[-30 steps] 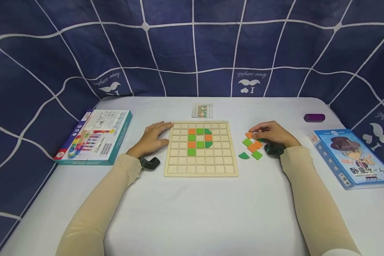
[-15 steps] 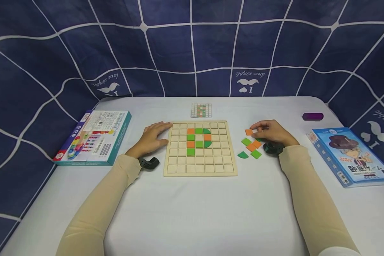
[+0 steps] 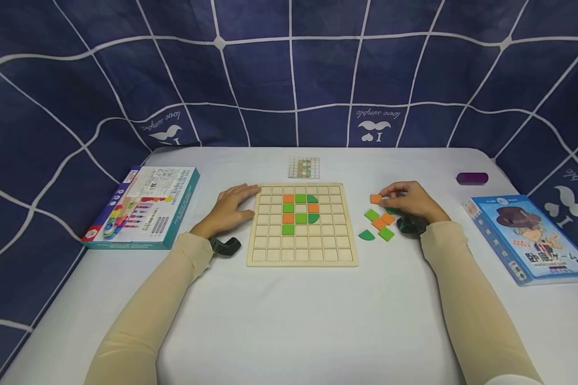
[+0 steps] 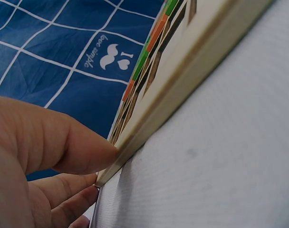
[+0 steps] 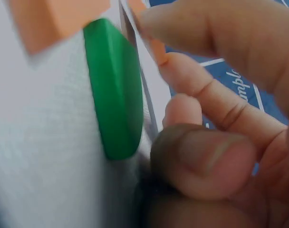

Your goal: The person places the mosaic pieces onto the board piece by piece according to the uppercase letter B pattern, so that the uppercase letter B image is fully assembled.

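My left hand (image 3: 228, 209) rests at the far left corner of a wooden grid board (image 3: 302, 254). Its thumb (image 4: 85, 149) and fingertips touch the board's side edge. Green and orange square tiles and dark green quarter-round tiles sit in the board's upper middle. Right of the board, my right hand (image 3: 409, 200) pinches an orange square tile (image 3: 375, 199) between thumb and index finger. Below those fingers lie loose tiles, among them a light green square tile (image 3: 386, 234) and a quarter-round tile (image 3: 366, 235). Another green tile (image 5: 113, 90) is close under the hand, which partly hides it in the head view.
A small pattern card (image 3: 304, 167) lies behind the board. Boxed games stand on both sides, a teal-edged box (image 3: 144, 208) at left and a blue box (image 3: 532, 238) at right. A dark purple cylinder (image 3: 472, 178) is at the back right.
The right thumb and index finger have taken hold of the orange tile, which has shifted slightly away from the other loose tiles and turned. The left hand stays at the board's edge.
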A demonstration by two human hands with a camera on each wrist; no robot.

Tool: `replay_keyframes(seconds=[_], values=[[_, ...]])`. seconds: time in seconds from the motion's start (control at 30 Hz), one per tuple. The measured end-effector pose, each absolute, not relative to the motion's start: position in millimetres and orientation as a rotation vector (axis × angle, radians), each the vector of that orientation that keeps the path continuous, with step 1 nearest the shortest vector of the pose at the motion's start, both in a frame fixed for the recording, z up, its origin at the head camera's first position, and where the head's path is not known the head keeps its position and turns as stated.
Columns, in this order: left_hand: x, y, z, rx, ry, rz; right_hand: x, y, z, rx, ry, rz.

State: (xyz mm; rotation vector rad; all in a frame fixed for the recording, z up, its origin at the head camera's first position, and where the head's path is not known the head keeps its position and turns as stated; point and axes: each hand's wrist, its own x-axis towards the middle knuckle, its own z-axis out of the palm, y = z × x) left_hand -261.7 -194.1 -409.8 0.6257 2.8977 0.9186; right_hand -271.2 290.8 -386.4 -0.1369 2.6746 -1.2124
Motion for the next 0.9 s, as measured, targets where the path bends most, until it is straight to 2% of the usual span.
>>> replay_keyframes(seconds=[0.43, 0.9], values=[[-262, -195, -409, 0.642, 2.892, 0.924, -269, 282, -375, -0.164, 2.569, -1.401], [-262, -195, -410, 0.647, 2.893, 0.931, -266, 235, -361, -0.093, 2.151, -1.69]])
